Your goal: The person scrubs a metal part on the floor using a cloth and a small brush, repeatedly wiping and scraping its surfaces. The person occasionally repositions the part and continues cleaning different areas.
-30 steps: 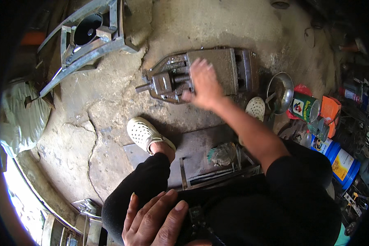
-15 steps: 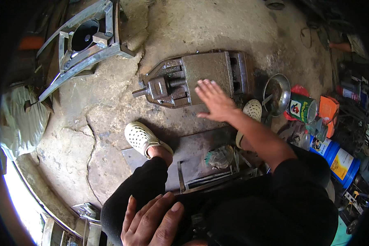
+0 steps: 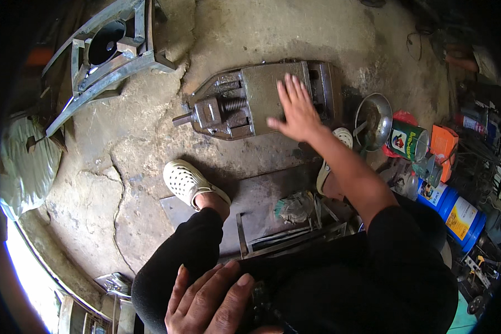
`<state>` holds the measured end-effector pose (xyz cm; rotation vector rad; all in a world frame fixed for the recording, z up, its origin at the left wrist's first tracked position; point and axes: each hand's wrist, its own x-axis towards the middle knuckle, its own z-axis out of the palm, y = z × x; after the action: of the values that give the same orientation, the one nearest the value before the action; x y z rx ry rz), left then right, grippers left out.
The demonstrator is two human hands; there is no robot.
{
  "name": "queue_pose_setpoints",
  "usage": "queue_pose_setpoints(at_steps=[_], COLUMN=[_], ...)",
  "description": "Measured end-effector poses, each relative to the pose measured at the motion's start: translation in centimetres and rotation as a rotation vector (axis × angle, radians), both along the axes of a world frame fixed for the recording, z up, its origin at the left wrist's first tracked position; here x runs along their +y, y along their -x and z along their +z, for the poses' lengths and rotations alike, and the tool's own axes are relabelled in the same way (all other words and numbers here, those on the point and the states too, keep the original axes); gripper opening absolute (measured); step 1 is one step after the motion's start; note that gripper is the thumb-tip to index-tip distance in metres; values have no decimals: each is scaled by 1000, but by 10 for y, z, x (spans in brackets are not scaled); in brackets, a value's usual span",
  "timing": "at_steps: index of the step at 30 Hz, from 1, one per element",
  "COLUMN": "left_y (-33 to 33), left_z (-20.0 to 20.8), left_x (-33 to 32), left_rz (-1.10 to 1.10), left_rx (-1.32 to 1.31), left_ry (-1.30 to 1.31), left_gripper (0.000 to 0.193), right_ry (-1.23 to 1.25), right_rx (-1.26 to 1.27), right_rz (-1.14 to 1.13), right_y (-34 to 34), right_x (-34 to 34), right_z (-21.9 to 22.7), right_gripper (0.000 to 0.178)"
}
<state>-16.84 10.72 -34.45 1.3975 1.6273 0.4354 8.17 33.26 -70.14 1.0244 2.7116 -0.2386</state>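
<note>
A dark, oily metal machine vise (image 3: 264,89) lies on the concrete floor ahead of me. Its threaded screw (image 3: 234,104) shows at the left, along with a square-ended shaft (image 3: 182,119) that sticks out. My right hand (image 3: 299,114) is spread palm down over the vise's broad flat plate, fingers stretched, holding nothing. Whether the palm touches the plate or hovers just over it, I cannot tell. At the bottom, my left hand (image 3: 209,300) rests on my dark trousers with its fingers extended and nothing visible in it.
Right of the vise stand a metal bowl (image 3: 379,125), a green tub (image 3: 409,142), an orange piece (image 3: 444,146) and a blue bucket (image 3: 453,214). A welded steel frame (image 3: 108,72) occupies the upper left. Near my feet are a bundled rag (image 3: 295,207) and metal bars (image 3: 284,240).
My right hand has moved up and slightly right across the vise's plate, its fingers now pointing more away from me. The left hand has stayed on my leg.
</note>
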Motion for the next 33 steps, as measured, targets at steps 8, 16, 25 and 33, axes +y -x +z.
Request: queue_pose_setpoints(at_steps=[8,16,25,33], left_y=[1,0,4,8], left_z=[2,1,-3,-3], left_x=[3,1,-1,1], left_rz=[38,38,52,61], left_rx=[1,17,16,20], left_ry=[-32,-4,31,-4], left_gripper=[77,77,78,78], right_ry=[97,-31,-62,83], right_rx=[-56,138,130,27], right_rz=[-22,-121,-60,-57], right_y=[-10,19,17,7], right_x=[-12,26,21,-9], right_z=[2,-7,-9,-4], right_gripper=[113,102,103,108])
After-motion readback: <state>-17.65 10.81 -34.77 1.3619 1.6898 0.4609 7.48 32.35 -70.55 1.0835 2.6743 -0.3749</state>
